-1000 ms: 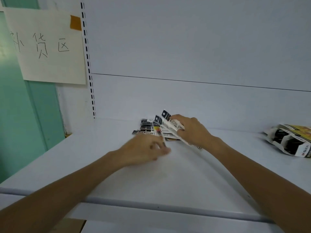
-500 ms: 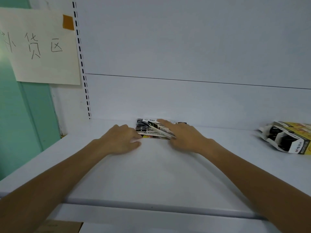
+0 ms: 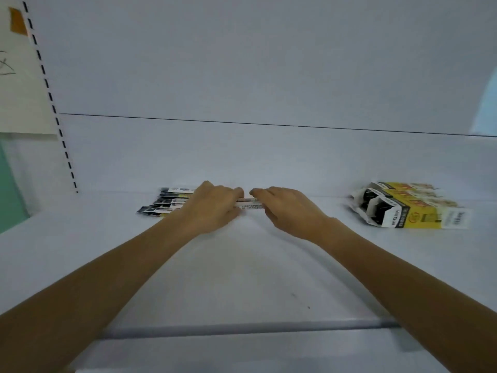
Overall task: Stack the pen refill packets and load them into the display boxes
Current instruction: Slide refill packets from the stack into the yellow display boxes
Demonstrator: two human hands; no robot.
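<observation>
Black-printed packets (image 3: 165,205), partly under left hand (image 3: 212,210)

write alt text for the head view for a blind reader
A person's left hand and right hand hold pen refill packets at the back of a white shelf, more fanned out to their left. A yellow and black display box lies farther right.

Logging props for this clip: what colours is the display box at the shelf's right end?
The display box is yellow, black and white; head view.
</observation>
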